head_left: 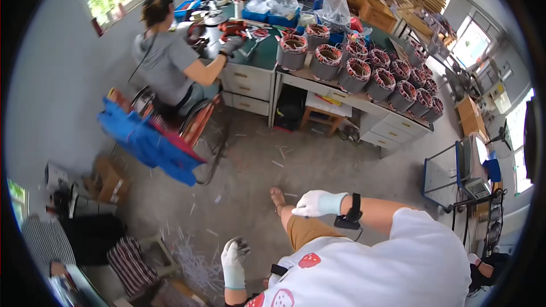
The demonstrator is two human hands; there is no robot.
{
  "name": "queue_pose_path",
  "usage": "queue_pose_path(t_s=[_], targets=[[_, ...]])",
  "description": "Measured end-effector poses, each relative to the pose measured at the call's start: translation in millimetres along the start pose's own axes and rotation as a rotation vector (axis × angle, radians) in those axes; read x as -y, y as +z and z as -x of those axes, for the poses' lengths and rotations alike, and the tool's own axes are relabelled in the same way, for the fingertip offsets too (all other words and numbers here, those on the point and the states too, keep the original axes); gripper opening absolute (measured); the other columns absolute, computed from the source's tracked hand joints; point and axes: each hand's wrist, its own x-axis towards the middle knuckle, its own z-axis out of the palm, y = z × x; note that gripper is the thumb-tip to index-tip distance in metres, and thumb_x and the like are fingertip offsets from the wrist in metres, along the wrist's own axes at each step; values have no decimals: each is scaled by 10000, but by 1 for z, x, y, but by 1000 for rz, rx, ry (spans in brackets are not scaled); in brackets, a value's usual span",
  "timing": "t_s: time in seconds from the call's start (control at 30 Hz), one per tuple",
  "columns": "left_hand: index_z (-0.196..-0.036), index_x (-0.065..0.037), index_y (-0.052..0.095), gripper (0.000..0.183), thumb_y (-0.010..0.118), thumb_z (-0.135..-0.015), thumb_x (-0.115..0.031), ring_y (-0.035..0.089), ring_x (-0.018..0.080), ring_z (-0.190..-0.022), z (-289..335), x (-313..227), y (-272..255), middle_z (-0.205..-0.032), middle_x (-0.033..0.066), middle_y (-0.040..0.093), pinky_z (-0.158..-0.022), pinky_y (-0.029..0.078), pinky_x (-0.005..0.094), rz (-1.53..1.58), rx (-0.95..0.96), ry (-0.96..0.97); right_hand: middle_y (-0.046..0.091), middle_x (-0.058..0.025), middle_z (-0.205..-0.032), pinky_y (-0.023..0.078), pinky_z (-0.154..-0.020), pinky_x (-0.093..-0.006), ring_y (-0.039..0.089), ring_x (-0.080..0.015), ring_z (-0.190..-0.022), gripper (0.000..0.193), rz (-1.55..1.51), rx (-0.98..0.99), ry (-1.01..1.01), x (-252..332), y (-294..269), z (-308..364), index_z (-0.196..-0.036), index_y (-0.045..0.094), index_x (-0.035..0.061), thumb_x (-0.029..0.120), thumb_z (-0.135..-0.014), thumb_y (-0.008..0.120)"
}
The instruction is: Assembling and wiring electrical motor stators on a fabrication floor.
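Fisheye view looking down past the wearer's own body. The wearer's two gloved hands are well apart from each other. The right hand (318, 203), at 5 o'clock from centre, is held palm down above the knee, fingers pointing to 9 o'clock, its forearm coming from 4 o'clock. Nearest to it are the wearer's brown shorts (310, 231); whether they touch cannot be told. The left hand (234, 253), between 6 and 7 o'clock, is raised with its fingers loosely bent toward 1 o'clock. Whether the fingertips of either hand meet is unclear. A scatter of white strips (193, 261) lies on the floor (244, 165) at 7 o'clock, beside the left hand.

Grey floor dotted with scraps stretches from the hands to the workbench (259, 57), whose front edge runs from 11 to 3 o'clock, well apart from both. Grey cylinders (354, 84) crowd its edge at 2 o'clock. A chair draped in blue cloth (151, 145) bounds 9 o'clock; a blue-framed trolley (441, 173) bounds 3 o'clock.
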Motion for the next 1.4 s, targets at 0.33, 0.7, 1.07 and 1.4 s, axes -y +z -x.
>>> queue_pose_path(t_s=[0.33,0.7,1.07,1.4], targets=[[-1216,23,586,297,534,-993,-166,644,168,-940,-302,-195,326,-1080,93,666,-806,520,308,-359,357,37,663,-183,-814,483,-742,-460,625,-383,-773,389,-315,-318,-312,-85,-357,-131,-812,677,62,365,-981,500],[-1138,-16,637,282,591,-890,-141,668,291,-986,-806,-376,499,-974,180,682,-842,520,386,-1148,259,680,699,-199,-1021,522,-855,-413,670,-354,-970,323,-470,-837,-334,-143,-695,-373,-1059,703,61,289,-867,580],[-1079,-152,684,379,785,-713,-145,605,324,-951,-1069,-413,617,-978,103,624,-844,511,437,-2014,556,1061,613,-130,-1136,521,-884,-415,620,-304,-1062,485,198,-830,518,-377,-776,-593,-1365,510,134,139,-885,577],[-912,-60,677,215,756,-717,-106,578,321,-961,-1088,-429,609,-999,99,602,-855,491,430,-1983,751,1047,645,-179,-1134,548,-807,-455,680,-354,-965,632,156,-494,330,-376,-821,-596,-1423,435,131,105,-815,605]])
